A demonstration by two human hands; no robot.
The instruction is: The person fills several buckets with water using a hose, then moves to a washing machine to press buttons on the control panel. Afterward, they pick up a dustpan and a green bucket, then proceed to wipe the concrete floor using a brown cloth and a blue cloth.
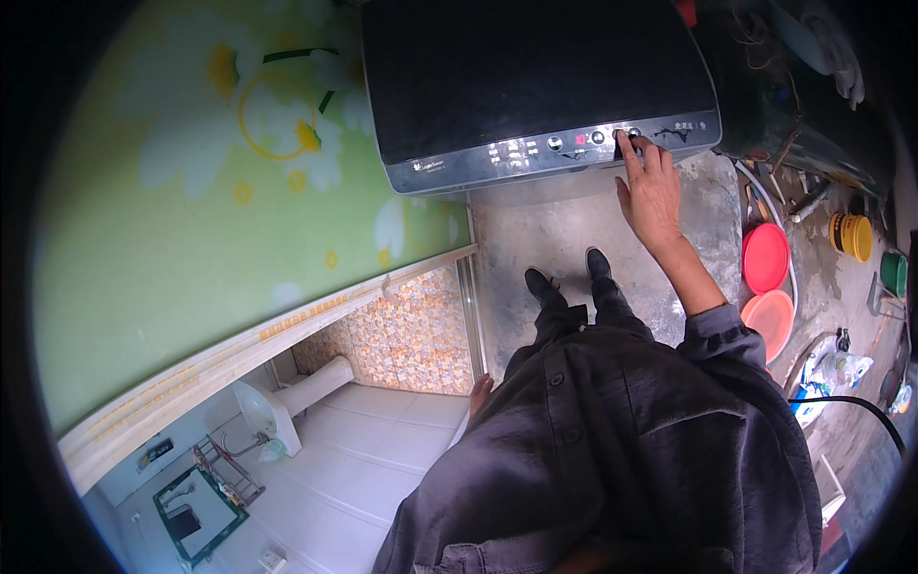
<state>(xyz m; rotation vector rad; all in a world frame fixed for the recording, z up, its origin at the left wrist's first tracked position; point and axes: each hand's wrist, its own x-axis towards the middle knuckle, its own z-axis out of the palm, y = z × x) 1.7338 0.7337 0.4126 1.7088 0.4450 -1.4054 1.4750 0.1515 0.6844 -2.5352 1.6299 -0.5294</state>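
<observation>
A dark top-loading washing machine [538,72] with a Little Swan mark stands in front of me, its lid down. Along its near edge runs a control panel [527,152] with round buttons and a red lit display [581,139]. My right hand [654,190] reaches over the right part of that panel, index fingertip on or just over a button there. It holds nothing; the thumb stands apart and the other fingers are slightly bent. Of my left hand [483,391] only some fingers show beside my jacket, near the door frame; the rest is hidden.
A green flowered panel [215,215] rises at the left. Past a doorway are pebble-patterned tiles [409,330] and a white washbasin [267,416]. At right lie a red basin [766,258], an orange basin [769,323], a pale hose [771,188] and a yellow bucket [851,237].
</observation>
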